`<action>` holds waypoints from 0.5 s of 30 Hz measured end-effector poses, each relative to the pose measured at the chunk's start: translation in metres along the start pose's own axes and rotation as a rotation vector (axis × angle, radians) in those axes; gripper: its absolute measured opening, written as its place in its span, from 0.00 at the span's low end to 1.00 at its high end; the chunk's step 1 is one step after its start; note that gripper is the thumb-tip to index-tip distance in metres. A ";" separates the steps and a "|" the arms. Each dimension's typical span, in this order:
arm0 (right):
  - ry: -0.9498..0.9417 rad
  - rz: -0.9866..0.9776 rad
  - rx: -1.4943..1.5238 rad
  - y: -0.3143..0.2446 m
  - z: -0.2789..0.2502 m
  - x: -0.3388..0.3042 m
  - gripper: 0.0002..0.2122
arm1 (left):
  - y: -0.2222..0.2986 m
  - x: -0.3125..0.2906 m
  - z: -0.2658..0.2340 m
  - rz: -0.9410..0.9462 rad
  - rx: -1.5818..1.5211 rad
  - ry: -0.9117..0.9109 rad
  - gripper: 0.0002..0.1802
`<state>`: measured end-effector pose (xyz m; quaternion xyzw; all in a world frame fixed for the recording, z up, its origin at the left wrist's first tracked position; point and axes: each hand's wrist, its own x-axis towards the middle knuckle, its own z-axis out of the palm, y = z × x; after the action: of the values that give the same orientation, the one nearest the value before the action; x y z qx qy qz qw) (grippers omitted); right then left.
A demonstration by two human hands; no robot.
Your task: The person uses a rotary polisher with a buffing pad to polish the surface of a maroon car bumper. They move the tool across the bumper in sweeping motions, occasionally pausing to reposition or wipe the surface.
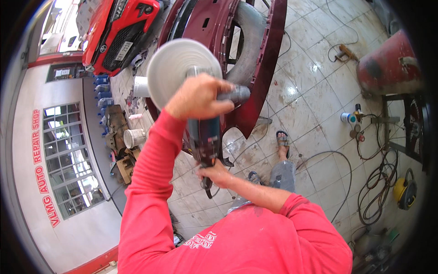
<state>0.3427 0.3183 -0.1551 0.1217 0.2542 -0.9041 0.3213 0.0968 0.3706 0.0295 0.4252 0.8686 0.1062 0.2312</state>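
A dark power polisher (204, 134) with a large round white pad (171, 66) is in both my hands. My left hand (200, 96) wraps over its front end, and a grey side handle (237, 93) sticks out between the fingers and thumb. Lower down, my right hand (216, 174) closes round the rear grip, close to the cord. Ring-like streaks blur the pad's face. Behind the tool is a dark red car bumper (248, 112), partly covered by pad and arm. Whether the pad touches it, I cannot tell.
A grey tyre-like ring (256, 34) sits within the bumper's curve. At far left stands a red car (102, 43), near a white bucket (133, 138). Cords and coiled hoses (378, 192) cross the tiled floor on the right, by a red drum (388, 66).
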 end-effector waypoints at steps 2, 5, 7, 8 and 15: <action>-0.079 -0.093 0.065 -0.032 0.002 0.020 0.15 | -0.015 0.031 -0.019 0.035 -0.013 -0.031 0.25; -0.095 -0.095 0.205 -0.070 0.013 0.036 0.14 | -0.033 0.067 -0.042 0.037 0.026 -0.039 0.27; -0.065 -0.078 0.227 -0.081 0.017 0.039 0.14 | -0.032 0.078 -0.048 -0.053 0.051 -0.067 0.27; -0.077 -0.077 0.226 -0.075 0.020 0.037 0.14 | -0.032 0.073 -0.047 -0.089 0.069 -0.053 0.27; -0.031 -0.111 0.152 0.024 0.003 0.016 0.14 | -0.011 -0.011 0.015 0.092 -0.001 -0.040 0.27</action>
<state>0.3457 0.2927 -0.1675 0.1178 0.1862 -0.9389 0.2646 0.1026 0.3550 0.0159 0.4668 0.8432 0.1085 0.2437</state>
